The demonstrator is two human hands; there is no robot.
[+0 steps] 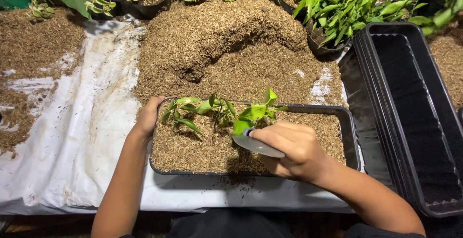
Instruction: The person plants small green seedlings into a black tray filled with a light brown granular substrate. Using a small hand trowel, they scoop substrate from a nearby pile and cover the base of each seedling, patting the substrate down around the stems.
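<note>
- Forearms are reaching up from the bottom edge, both bare, over a white sheet [77, 141] that is lying across the work surface.
- Right hand [294, 148] is curling shut around a flat grey metal blade [255, 145], fingers wrapped over its upper end, and is holding it over the husk filling near the middle of the tray.
- Left hand [148, 117] is gripping the left rim of the black rectangular planter tray [351, 136], fingers bent over the edge and partly hidden inside.
- Planter tray is sitting on the sheet straight ahead, filled with brown rice-husk mix [193, 146].
- Small green cuttings [219, 110] are standing along the far side of the tray, just beyond the blade.
- Empty black trays [410, 117] are lying stacked to the right, just beside the filled one.
- Husk heap [231, 45] is rising behind the tray, with a hollow scooped in its front.
- Potted leafy plants [337, 11] are lining the far edge.
</note>
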